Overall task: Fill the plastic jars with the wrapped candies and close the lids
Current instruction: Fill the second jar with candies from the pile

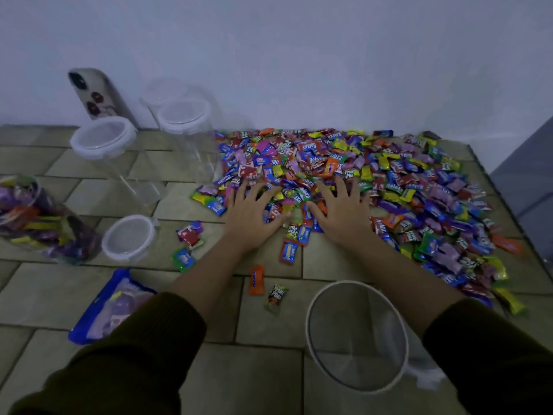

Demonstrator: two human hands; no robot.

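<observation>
A wide heap of wrapped candies covers the tiled surface at the back right. My left hand and my right hand lie flat on the heap's near edge, fingers spread, a few candies between them. An open empty plastic jar stands close to me under my right forearm. Two empty jars with white lids on, one at back left and one behind it, stand by the wall. A jar filled with candies lies at the far left. A loose white lid rests beside it.
A phone leans against the wall at the back left. A blue candy bag lies near my left sleeve. Stray candies, among them an orange one, dot the tiles in front of the heap. The surface's right edge runs diagonally.
</observation>
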